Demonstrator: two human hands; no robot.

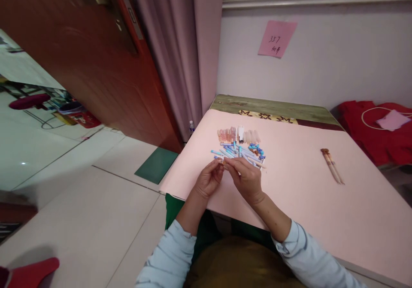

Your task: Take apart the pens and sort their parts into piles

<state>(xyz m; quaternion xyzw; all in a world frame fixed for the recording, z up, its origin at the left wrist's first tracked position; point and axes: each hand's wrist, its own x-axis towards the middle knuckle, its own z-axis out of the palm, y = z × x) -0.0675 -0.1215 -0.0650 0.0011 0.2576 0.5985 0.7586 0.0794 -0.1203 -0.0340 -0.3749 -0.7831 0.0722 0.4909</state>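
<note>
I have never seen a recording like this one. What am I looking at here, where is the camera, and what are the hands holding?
There is no machine here. The one picture comes from a camera worn on a person's head, looking forward and down, so you see their own arms in light blue sleeves. The left hand and the right hand meet at the near edge of a pink table and pinch a small piece between the fingertips; it is too small to identify. Just behind them lies a pile of blue pen-like sticks, with a row of pale and orange caps or tubes beyond it. To the right, apart, lie two beige sticks.
</note>
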